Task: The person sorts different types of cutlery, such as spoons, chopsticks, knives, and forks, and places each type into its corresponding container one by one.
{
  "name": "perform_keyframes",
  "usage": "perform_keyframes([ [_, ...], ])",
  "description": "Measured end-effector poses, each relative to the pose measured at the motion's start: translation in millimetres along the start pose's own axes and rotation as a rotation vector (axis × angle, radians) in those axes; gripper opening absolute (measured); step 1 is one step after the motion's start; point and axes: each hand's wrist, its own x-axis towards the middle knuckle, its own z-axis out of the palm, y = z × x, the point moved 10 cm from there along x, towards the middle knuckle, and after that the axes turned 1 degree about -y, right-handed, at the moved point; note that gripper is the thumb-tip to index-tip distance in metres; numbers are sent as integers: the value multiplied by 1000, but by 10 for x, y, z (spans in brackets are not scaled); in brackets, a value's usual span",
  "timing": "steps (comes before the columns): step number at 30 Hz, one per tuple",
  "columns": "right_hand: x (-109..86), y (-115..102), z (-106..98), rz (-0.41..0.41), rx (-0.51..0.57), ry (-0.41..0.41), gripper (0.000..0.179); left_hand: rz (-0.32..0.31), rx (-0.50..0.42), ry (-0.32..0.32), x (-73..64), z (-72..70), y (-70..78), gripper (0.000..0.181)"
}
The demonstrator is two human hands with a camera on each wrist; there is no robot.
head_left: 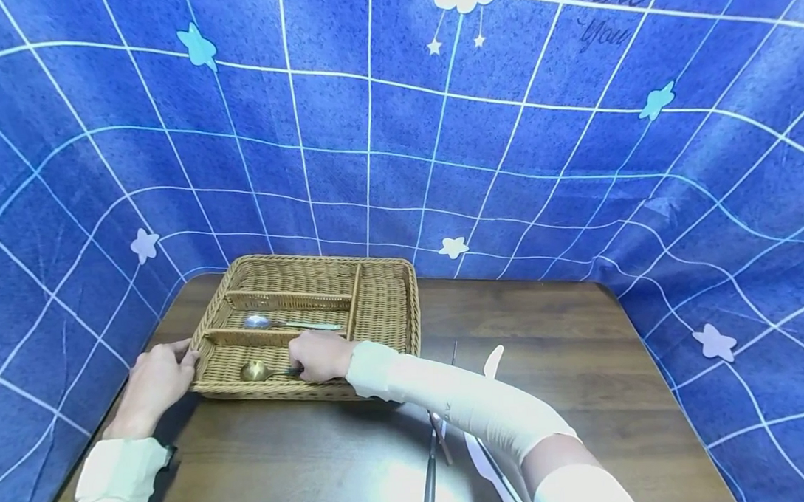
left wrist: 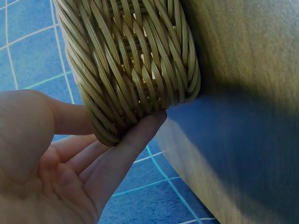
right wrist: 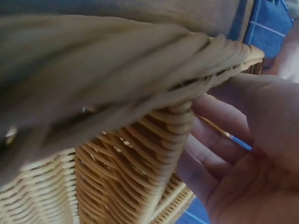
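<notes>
A woven wicker tray with dividers stands at the left of the table. My left hand holds its front left corner; in the left wrist view the thumb lies on one side of the wicker wall and the fingers on the other. Inside the front compartment, my right hand pinches the dark handle of a gold spoon, whose bowl points left. The right wrist view shows the right hand behind the wicker rim, its fingertips partly hidden. Another spoon, with a pale handle, lies in the middle compartment.
Below the right forearm lie several long utensils, among them one with a dark handle and a white one. A white tip shows beyond the sleeve. Blue grid-patterned cloth encloses the wooden table at the back and sides.
</notes>
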Motion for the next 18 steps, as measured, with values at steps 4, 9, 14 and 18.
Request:
perform_keyframes([
  [4,38,26,46,16,-33,-11,49,0,1,-4,6,5,8,38],
  [9,102,34,107,44,-134,-15,44,-6,0,0,-3,3,-5,38],
  [14,123,26,135,70,-183,-15,35,0,3,12,-3,10,-1,37],
  [18,146,30,162,74,-203,-13,28,4,6,18,-7,11,10,36],
])
